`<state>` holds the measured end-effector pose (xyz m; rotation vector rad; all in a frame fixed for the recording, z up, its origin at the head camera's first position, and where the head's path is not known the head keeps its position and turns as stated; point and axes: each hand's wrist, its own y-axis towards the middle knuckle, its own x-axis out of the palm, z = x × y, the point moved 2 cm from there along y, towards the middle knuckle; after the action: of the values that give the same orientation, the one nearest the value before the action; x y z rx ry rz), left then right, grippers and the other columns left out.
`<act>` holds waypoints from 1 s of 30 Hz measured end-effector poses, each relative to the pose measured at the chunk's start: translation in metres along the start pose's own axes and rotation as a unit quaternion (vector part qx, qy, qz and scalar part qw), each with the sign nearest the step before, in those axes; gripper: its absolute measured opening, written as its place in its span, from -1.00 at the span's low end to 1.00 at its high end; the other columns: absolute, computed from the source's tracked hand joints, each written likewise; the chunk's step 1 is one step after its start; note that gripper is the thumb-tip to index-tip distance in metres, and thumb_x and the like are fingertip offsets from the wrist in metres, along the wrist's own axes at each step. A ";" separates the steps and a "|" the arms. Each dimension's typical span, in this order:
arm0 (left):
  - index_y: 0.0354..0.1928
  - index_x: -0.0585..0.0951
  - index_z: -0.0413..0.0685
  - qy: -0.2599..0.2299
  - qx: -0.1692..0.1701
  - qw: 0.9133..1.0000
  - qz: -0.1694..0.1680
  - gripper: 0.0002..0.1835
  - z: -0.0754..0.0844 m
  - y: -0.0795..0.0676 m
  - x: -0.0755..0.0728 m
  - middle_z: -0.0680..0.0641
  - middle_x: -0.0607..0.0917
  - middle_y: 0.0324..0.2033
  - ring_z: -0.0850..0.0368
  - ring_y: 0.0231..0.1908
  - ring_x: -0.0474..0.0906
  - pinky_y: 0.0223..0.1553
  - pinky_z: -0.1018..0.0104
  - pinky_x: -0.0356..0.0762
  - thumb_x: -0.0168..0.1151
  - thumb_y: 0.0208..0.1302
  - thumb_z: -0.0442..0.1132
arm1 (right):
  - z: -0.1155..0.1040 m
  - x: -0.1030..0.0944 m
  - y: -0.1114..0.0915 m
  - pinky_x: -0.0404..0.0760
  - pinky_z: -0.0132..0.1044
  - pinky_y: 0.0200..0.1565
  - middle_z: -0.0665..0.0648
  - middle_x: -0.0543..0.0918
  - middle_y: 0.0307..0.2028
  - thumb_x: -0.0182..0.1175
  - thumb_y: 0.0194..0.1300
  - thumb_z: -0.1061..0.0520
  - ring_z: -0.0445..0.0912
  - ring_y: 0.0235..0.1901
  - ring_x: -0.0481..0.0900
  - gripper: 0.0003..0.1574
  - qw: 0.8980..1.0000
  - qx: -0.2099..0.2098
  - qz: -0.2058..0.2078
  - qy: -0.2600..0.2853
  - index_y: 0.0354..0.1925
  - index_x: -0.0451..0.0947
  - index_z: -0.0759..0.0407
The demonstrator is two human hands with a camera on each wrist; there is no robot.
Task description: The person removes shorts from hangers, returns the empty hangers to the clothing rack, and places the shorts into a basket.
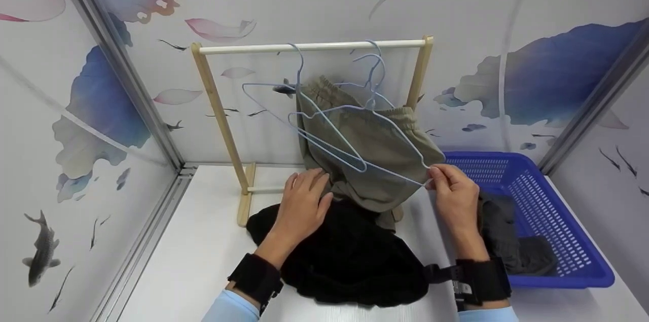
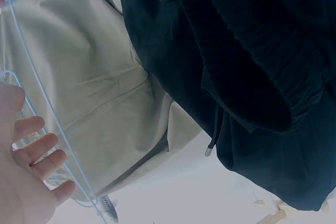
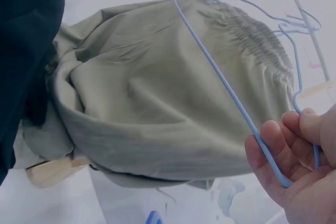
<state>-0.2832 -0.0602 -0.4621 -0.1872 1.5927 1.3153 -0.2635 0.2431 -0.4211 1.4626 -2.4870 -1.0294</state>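
Note:
My right hand (image 1: 456, 195) pinches the lower right corner of a light-blue wire hanger (image 3: 220, 77), thumb and fingers at the wire. This hanger slants in front of khaki trousers (image 1: 350, 129), whose gathered elastic waist faces up and right. My left hand (image 1: 301, 205) is low at the trousers' left side, over black trousers (image 1: 355, 261) heaped on the table. In the left wrist view its fingers are spread, nearly straight, beside the hanger wires. A drawstring (image 2: 214, 135) with a metal tip dangles from the black trousers. Another blue hanger (image 1: 300, 66) hooks over the rod.
A wooden rack with a white rod (image 1: 243, 49) stands at the back of the white table (image 1: 167, 241). To the right, a blue plastic basket (image 1: 552, 205) holds dark grey clothing (image 1: 527, 253). Patterned panels (image 1: 324, 18) enclose the back and sides.

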 end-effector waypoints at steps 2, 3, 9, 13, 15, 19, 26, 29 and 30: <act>0.23 0.62 -0.15 0.004 0.003 1.000 0.000 -0.61 -0.001 0.002 0.000 -0.18 0.60 0.22 -0.12 0.26 0.50 0.30 -0.16 0.37 0.16 0.54 -0.08 | -0.004 0.001 0.003 0.55 -0.62 -0.36 0.31 0.72 -0.39 0.24 0.44 0.37 -0.41 -0.50 0.59 -0.85 1.000 -0.008 0.000 0.004 -0.27 0.70 0.45; 0.23 0.62 -0.15 0.004 0.004 1.000 -0.001 -0.61 -0.001 0.002 0.000 -0.18 0.59 0.23 -0.12 0.26 0.50 0.29 -0.15 0.37 0.16 0.54 -0.08 | -0.006 0.002 0.005 0.55 -0.62 -0.36 0.30 0.72 -0.39 0.24 0.43 0.37 -0.40 -0.49 0.59 -0.85 1.000 -0.013 0.001 0.002 -0.28 0.70 0.45; 0.22 0.63 -0.15 0.009 0.009 1.000 -0.005 -0.62 -0.002 0.008 -0.001 -0.19 0.60 0.22 -0.12 0.25 0.51 0.29 -0.15 0.37 0.16 0.55 -0.08 | -0.015 0.006 0.013 0.48 -0.64 -0.37 0.25 0.71 -0.43 0.25 0.43 0.36 -0.41 -0.50 0.55 -0.84 0.999 -0.038 0.002 -0.010 -0.32 0.70 0.41; 0.20 0.64 -0.15 0.020 0.014 1.000 -0.004 -0.63 -0.002 0.011 -0.001 -0.18 0.62 0.20 -0.12 0.23 0.52 0.27 -0.13 0.39 0.17 0.53 -0.08 | -0.022 0.009 0.018 0.46 -0.64 -0.36 0.26 0.70 -0.45 0.26 0.43 0.34 -0.40 -0.51 0.54 -0.84 0.999 -0.047 0.007 -0.013 -0.32 0.71 0.39; 0.19 0.65 -0.14 0.024 0.015 1.000 -0.006 -0.63 -0.002 0.012 -0.001 -0.18 0.62 0.19 -0.12 0.23 0.52 0.26 -0.13 0.40 0.17 0.53 -0.08 | -0.025 0.011 0.019 0.47 -0.65 -0.35 0.26 0.70 -0.45 0.26 0.43 0.34 -0.39 -0.51 0.56 -0.84 0.999 -0.049 0.008 -0.013 -0.31 0.72 0.39; 0.17 0.66 -0.14 0.034 0.019 0.999 -0.006 -0.63 -0.003 0.013 0.000 -0.18 0.64 0.17 -0.12 0.20 0.54 0.26 -0.13 0.41 0.18 0.52 -0.07 | -0.029 0.014 0.022 0.50 -0.65 -0.36 0.26 0.69 -0.44 0.24 0.45 0.34 -0.34 -0.51 0.58 -0.84 0.999 -0.052 -0.001 -0.016 -0.28 0.72 0.40; 0.16 0.66 -0.15 0.044 0.024 0.999 -0.017 -0.63 -0.002 0.014 0.001 -0.18 0.64 0.15 -0.12 0.19 0.55 0.25 -0.15 0.43 0.16 0.53 -0.06 | -0.035 0.018 0.026 0.45 -0.64 -0.39 0.24 0.68 -0.46 0.24 0.46 0.31 -0.30 -0.52 0.58 -0.82 0.998 -0.046 -0.006 -0.031 -0.30 0.71 0.38; 0.17 0.66 -0.14 0.037 0.020 0.999 -0.027 -0.63 -0.002 0.014 0.001 -0.18 0.64 0.16 -0.12 0.21 0.54 0.26 -0.17 0.41 0.15 0.54 -0.06 | -0.036 0.020 0.027 0.44 -0.64 -0.40 0.25 0.68 -0.46 0.25 0.45 0.32 -0.32 -0.52 0.57 -0.82 0.998 -0.045 -0.006 -0.033 -0.30 0.71 0.39; 0.18 0.66 -0.14 0.035 0.019 0.999 -0.028 -0.63 -0.002 0.014 0.001 -0.18 0.63 0.17 -0.13 0.21 0.53 0.27 -0.17 0.41 0.16 0.53 -0.07 | -0.036 0.020 0.028 0.44 -0.64 -0.40 0.26 0.68 -0.45 0.25 0.45 0.32 -0.33 -0.52 0.56 -0.83 0.998 -0.045 -0.006 -0.033 -0.30 0.71 0.39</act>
<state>-0.2943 -0.0559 -0.4542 -0.2555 1.6574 1.2464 -0.2814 0.2177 -0.3826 1.4424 -2.4431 -1.1940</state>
